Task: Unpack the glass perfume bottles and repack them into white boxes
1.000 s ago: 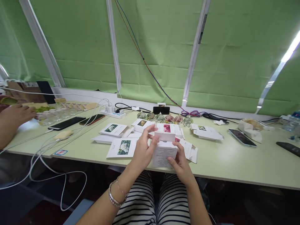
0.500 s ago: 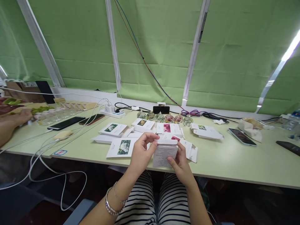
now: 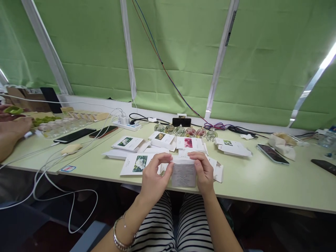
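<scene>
Between my two hands a small white carton (image 3: 184, 175) stands at the table's front edge, its text-covered side facing me. My left hand (image 3: 156, 174) grips its upper left corner with thumb and fingers. At the upper right corner my right hand (image 3: 203, 171) holds it the same way, fingertips on the top flap. Behind and beside the carton lie several flat white boxes with flower pictures, among them a white-flower box (image 3: 138, 163), a red-flower box (image 3: 189, 142) and a green-picture box (image 3: 232, 147). What is inside the carton is hidden.
Several round glass bottles (image 3: 180, 130) stand in a row before a propped phone (image 3: 181, 122). More phones lie left and right, one a light-edged phone (image 3: 273, 154). White cables (image 3: 52, 175) hang over the left edge. Another person's hand (image 3: 15, 129) is at far left.
My right hand has moved up from the carton's side to its top right corner. My left hand has shifted slightly left and down. The carton's top flap now lies lower.
</scene>
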